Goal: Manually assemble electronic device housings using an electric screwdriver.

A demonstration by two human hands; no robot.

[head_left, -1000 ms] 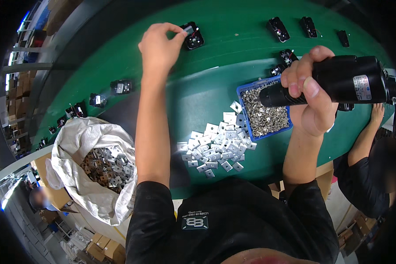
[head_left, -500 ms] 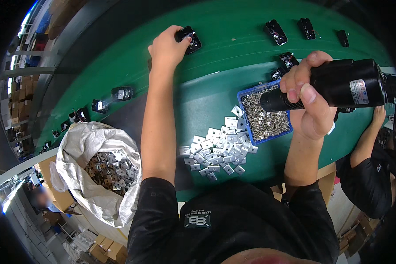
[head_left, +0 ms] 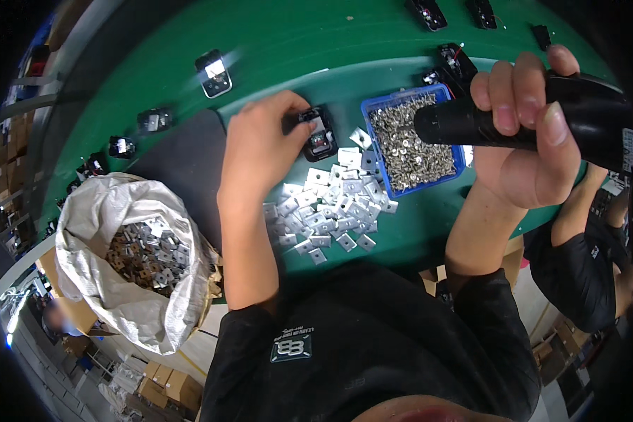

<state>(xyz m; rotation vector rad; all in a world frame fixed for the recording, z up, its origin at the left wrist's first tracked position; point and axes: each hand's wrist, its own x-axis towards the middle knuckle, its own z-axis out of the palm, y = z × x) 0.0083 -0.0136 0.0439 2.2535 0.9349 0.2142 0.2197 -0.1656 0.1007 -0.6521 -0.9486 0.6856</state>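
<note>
My left hand (head_left: 264,141) grips a small black plastic housing (head_left: 319,135) by its left edge, thumb over the rim. The housing lies open side up, with parts inside, just beyond a loose pile of square metal plates (head_left: 330,204) with holes. My right hand (head_left: 527,130) is wrapped round a black power screwdriver (head_left: 594,112). The tool is held level, its narrow nose pointing left over a blue tray (head_left: 409,191) full of small screws (head_left: 411,151). Its tip is not clear to see.
A white woven sack (head_left: 77,239) of metal pieces stands at left, beside a dark mat (head_left: 183,155). More black housings sit along the green belt, including one (head_left: 213,72) at far left and one (head_left: 457,62) behind the tray. A co-worker's arm (head_left: 577,204) is at right.
My left hand has drawn the housing from the far belt toward me, beside the metal plates. My right hand still holds the screwdriver over the tray. The whole view has shifted.
</note>
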